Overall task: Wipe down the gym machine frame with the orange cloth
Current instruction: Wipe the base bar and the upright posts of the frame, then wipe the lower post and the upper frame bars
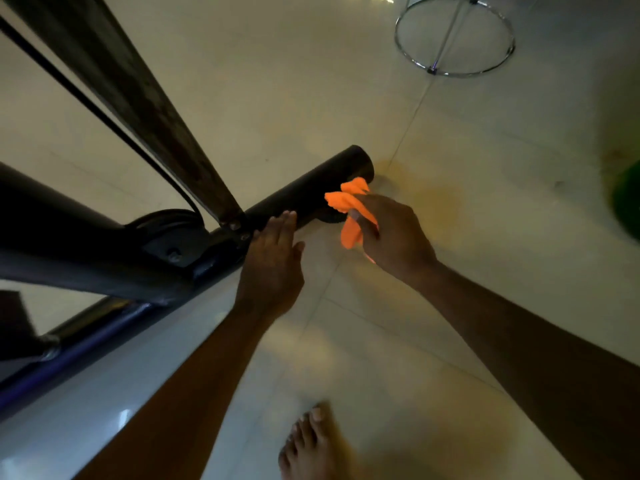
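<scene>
Two hands point(270, 261), one orange cloth point(349, 209), one machine frame point(304, 192), one bare foot point(308, 441), one chrome ring point(453, 36).

Bright orange cloth point(353, 216), vivid and plain, bunched in the right hand point(391, 233). Just beyond both hands, the frame's round tube point(311, 192) is matte black. By the left hand point(270, 261), the joint bracket point(180, 244) is black with dull grey bolts. Above it a flat bar point(138, 98) runs dark grey-brown with rusty blotches, a thin black cable point(86, 102) beside it. Left of the left forearm, a lower rail point(69, 362) shows dark blue-purple. The floor tiles point(277, 98) are pale cream and glossy, with thin grey grout lines. Far beyond the right hand, a shiny chrome ring point(453, 36). To the right of the right hand, a green patch point(627, 202) at the edge.
</scene>
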